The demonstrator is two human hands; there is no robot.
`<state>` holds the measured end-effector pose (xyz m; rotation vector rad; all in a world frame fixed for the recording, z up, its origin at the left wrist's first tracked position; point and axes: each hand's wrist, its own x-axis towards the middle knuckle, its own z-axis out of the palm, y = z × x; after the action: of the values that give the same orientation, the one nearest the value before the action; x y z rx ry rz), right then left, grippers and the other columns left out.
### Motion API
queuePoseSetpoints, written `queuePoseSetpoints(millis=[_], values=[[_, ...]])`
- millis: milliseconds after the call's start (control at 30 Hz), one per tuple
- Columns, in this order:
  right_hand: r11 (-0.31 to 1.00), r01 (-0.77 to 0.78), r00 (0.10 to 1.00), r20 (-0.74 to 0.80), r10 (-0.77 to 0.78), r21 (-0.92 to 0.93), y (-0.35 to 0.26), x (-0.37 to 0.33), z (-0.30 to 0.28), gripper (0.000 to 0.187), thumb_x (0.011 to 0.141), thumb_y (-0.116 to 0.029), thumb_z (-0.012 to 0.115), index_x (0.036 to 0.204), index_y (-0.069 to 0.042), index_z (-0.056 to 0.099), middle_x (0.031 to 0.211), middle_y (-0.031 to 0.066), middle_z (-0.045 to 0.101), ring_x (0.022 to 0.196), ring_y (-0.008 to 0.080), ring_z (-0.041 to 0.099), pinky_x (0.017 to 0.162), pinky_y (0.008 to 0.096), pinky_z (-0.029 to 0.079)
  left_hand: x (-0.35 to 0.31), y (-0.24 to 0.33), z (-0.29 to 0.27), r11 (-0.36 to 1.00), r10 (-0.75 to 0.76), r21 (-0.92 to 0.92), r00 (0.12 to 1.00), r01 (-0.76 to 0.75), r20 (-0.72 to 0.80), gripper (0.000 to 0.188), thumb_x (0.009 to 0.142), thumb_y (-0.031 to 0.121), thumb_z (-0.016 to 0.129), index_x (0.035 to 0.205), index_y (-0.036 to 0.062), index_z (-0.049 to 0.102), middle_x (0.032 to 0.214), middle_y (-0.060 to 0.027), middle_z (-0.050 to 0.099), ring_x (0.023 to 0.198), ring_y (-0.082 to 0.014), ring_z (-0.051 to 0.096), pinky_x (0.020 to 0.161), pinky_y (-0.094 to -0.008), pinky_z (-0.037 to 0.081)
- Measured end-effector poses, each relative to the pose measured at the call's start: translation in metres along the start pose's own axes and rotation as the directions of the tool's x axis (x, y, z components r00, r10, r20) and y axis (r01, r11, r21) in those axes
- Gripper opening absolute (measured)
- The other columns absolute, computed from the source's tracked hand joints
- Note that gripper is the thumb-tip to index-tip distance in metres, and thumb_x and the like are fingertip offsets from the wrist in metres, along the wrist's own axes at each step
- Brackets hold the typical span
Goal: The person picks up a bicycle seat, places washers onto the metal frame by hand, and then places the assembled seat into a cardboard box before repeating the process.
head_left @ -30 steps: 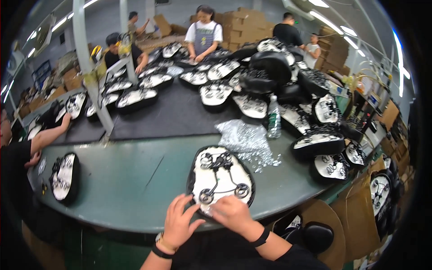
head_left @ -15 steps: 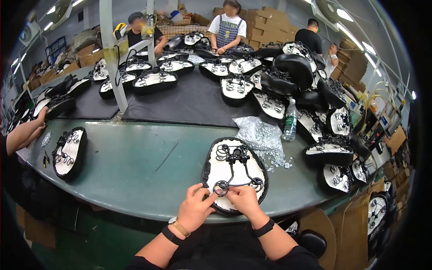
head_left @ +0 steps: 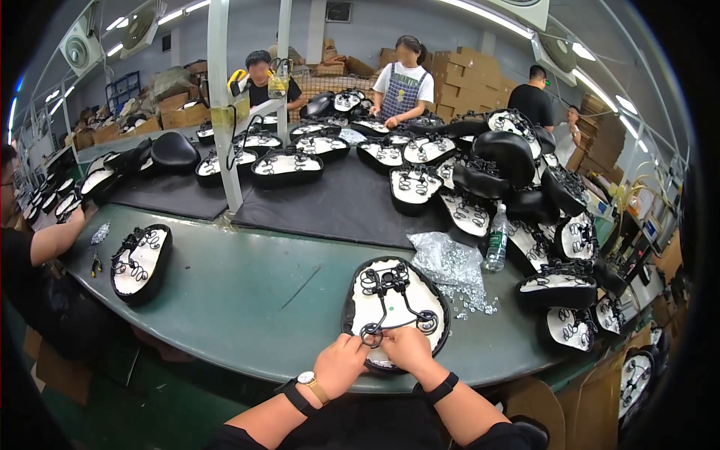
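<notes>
Green table [head_left: 225,262]: left hand [head_left: 339,365], right hand [head_left: 409,350] now brought together at seat's [head_left: 394,302] spring [head_left: 370,330], two-handed work enabled, grip unclear.

grey-blue wall [head_left: 397,31], bright ceiling light strip [head_left: 487,16], stacked brown cartons [head_left: 471,79], green table [head_left: 225,281], green floor [head_left: 176,397]

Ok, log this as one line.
left hand: at near-left coil of seat; right hand: same coil; seat: underside up on green table
</notes>
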<state>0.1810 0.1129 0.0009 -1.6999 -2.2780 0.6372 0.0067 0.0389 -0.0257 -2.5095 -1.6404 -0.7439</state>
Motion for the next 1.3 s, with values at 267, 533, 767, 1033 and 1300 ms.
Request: queuePoseSetpoints(millis=[267,533,767,1033,1300], values=[[0.87,0.049,0.992,0.075,-0.098,0.49,0.041,-0.017,0.007,0.029,0.094,-0.03,0.067,0.112,-0.009,0.076,0.073,0.0083,0.073,0.064,0.0182,0.071,0.061,0.0312,0.054,0.013,0.011,-0.008,0.993,0.059,0.104,0.998,-0.06,0.017,0.057,0.065,0.027,0.086,0.116,0.0101,0.067,0.099,-0.0012,0.057,0.096,-0.0224,0.057,0.075,-0.0331,0.054],[0.813,0.567,0.776,-0.244,-0.581,-0.133,0.036,-0.029,-0.002,0.034,0.086,-0.036,0.077,0.1,-0.005,0.073,0.084,0.0111,0.067,0.078,0.0315,0.065,0.069,0.0426,0.053,0.017,0.01,-0.02,0.993,0.08,0.091,0.996,-0.077,-0.034,0.048,0.064,0.026,0.084,0.107,0.0113,0.068,0.1,-0.0027,0.055,0.103,-0.0222,0.055,0.08,-0.0348,0.046],[0.749,0.633,0.732,-0.165,-0.661,-0.193,0.036,-0.021,0.001,0.035,0.085,-0.039,0.075,0.09,-0.005,0.071,0.081,0.0113,0.063,0.077,0.0307,0.064,0.067,0.0425,0.053,0.01,0.018,0.001,0.986,0.023,0.166,1.0,-0.022,-0.007,0.065,0.061,0.035,0.088,0.117,0.0103,0.066,0.108,-0.0084,0.056,0.108,-0.029,0.055,0.087,-0.0403,0.049],[0.714,0.676,0.68,-0.218,-0.7,-0.183,0.04,-0.018,0.009,0.024,0.083,-0.03,0.075,0.092,-0.008,0.072,0.076,0.0082,0.062,0.074,0.0279,0.065,0.063,0.0409,0.052,0.015,0.04,0.003,0.986,-0.163,0.029,0.986,0.165,-0.042,0.077,0.063,0.051,0.087,0.123,0.0097,0.062,0.115,-0.0132,0.054,0.111,-0.0344,0.054,0.094,-0.045,0.047],[0.778,0.6,0.725,-0.285,-0.627,-0.187,0.034,-0.026,0.006,0.022,0.083,-0.028,0.075,0.088,-0.008,0.071,0.074,0.0078,0.061,0.071,0.0279,0.065,0.062,0.0396,0.052,0.015,0.036,0.005,0.996,-0.062,0.06,0.989,0.071,-0.132,0.069,0.066,0.054,0.083,0.114,0.0068,0.065,0.105,-0.0089,0.055,0.106,-0.0284,0.054,0.09,-0.0416,0.046]])
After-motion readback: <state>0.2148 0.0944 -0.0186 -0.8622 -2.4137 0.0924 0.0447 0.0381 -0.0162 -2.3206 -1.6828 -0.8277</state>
